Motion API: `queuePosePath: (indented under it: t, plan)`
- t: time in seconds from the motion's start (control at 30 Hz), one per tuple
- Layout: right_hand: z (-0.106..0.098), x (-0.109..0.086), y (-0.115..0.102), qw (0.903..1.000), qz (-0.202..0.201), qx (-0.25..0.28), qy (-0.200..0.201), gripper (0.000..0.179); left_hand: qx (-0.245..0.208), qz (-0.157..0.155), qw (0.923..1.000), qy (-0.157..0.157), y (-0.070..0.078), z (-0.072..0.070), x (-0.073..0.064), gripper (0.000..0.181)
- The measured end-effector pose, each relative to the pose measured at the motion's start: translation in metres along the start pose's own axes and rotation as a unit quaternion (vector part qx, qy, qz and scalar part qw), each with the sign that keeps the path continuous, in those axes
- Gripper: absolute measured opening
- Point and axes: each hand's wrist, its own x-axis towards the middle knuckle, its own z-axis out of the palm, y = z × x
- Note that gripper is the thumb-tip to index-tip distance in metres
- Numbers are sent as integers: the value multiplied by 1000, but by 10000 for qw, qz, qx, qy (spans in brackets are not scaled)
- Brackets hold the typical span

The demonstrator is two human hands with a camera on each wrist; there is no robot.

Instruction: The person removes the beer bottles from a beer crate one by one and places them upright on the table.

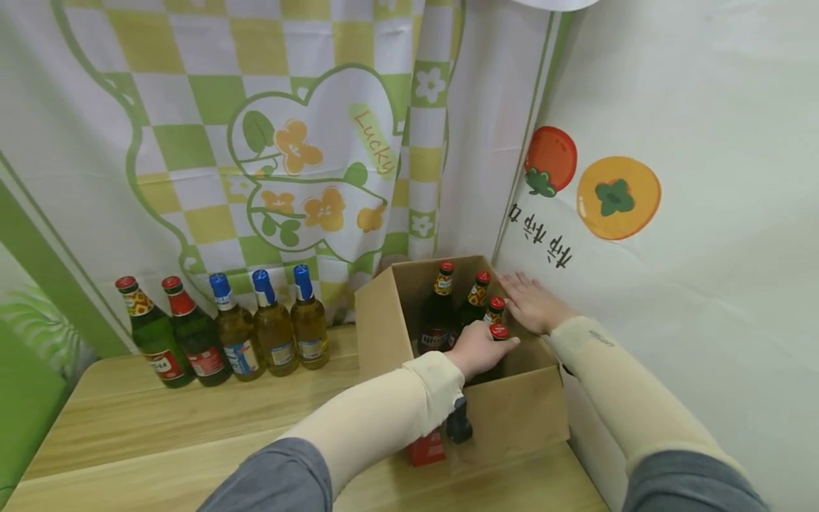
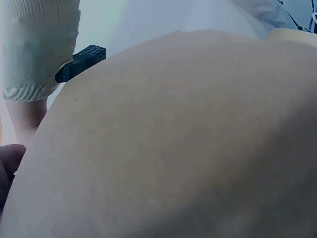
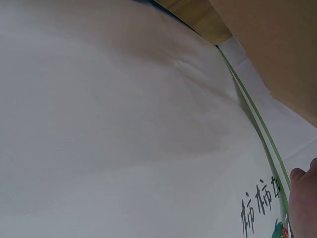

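Note:
In the head view my left hand (image 1: 476, 348) reaches into an open cardboard box (image 1: 518, 409) and grips the neck of a green beer bottle (image 1: 499, 331) with a red cap. More red-capped bottles (image 1: 446, 281) stand upright in the box, behind and beside that one; their lower parts are hidden. My right hand (image 1: 534, 304) lies with its fingers straight along the box's right rim, close to the wall. Only part of the right hand (image 3: 303, 203) shows in the right wrist view. A close, tan surface fills most of the left wrist view.
On the wooden table (image 1: 192, 441), left of the box, two red-topped green bottles (image 1: 201, 341) and three blue-topped bottles (image 1: 275, 334) stand in a row. A checked curtain (image 1: 211, 99) hangs behind. The printed wall (image 1: 704, 306) closes off the right side.

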Motion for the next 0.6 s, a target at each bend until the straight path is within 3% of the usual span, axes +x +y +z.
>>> queuePosePath:
  t: [0.1, 0.17, 0.3, 0.37, 0.43, 0.6]
  plan:
    - [3, 0, -2, 10000, -38, -48, 7, 56, -321, 91, 9992, 218, -1, 0, -3, 29]
    - [4, -1, -4, 9999, -118, -70, 43, 55, -761, 83, 9965, 342, -1, -1, -7, 27]
    - [3, 0, -6, 9997, -243, -36, 97, 54, -1823, -105, 9808, 690, 5, -9, -16, 23]
    - [2, 2, -5, 9995, -284, 43, 116, 55, -2145, -177, 9724, 905, 11, -16, -20, 20]
    - [1, 3, -3, 9993, -324, 117, 139, 55, -2205, -155, 9694, 1068, 17, -24, -21, 19]
    - [1, -1, 5, 9987, -409, 250, 166, 54, -2015, 85, 9710, 1281, 35, -47, -23, 30]
